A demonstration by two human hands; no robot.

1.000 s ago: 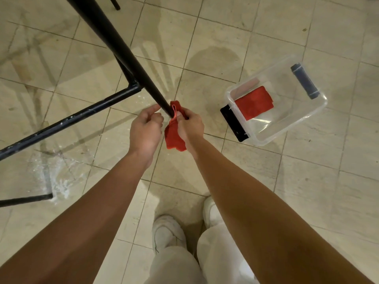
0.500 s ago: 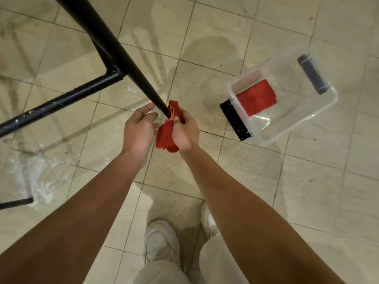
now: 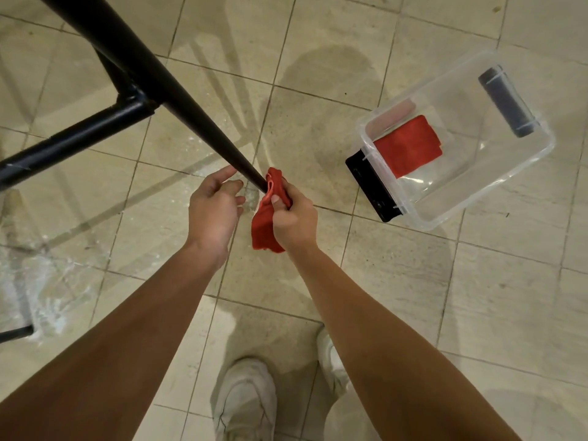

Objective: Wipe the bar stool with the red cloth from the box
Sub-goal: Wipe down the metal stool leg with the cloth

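Observation:
The bar stool's black metal leg [image 3: 191,113] runs from the top left down to the middle of the head view, with a crossbar [image 3: 73,144] branching left. My right hand [image 3: 294,214] grips a bunched red cloth [image 3: 265,224] wrapped round the lower end of that leg. My left hand [image 3: 214,206] hovers just left of the leg's end, fingers loosely curled, holding nothing. A clear plastic box [image 3: 521,163] stands on the floor to the right, with a second folded red cloth [image 3: 409,146] inside.
The box has a black latch [image 3: 370,186] on its near end and a dark handle [image 3: 506,105] on the far end. Beige floor tiles [image 3: 397,265] lie all around, with a whitish smear [image 3: 41,300] at the left. My white shoes [image 3: 245,405] are at the bottom.
My left hand has come off the leg and its fingers have loosened. My right hand still holds the cloth at the leg's lower end. The view has shifted slightly.

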